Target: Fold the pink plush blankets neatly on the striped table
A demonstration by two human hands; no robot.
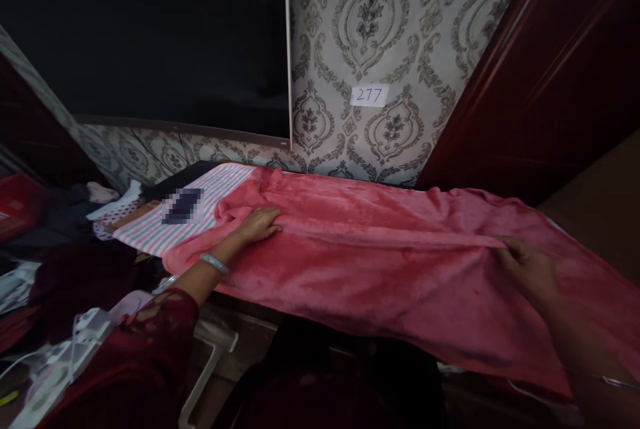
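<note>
A pinkish-red plush blanket (370,269) lies spread over a long surface, with its near side hanging over the front edge. My left hand (261,224), a bangle on its wrist, is closed on the cloth near the blanket's left end. At the right, my right hand (527,269) pinches the same blanket. A raised fold runs almost straight between the two hands. Under the blanket's left end, a striped cloth (220,197) in white, pink and blue-grey shows, and a dark pixelated item (183,206) rests on it.
A large dark screen (150,36) hangs on the patterned wall at the left. A paper label reading 277 (369,95) is stuck to that wall. Heaped clothes (85,289) and a white power strip (70,359) are at the lower left. Dark red wood panelling (540,62) stands at the right.
</note>
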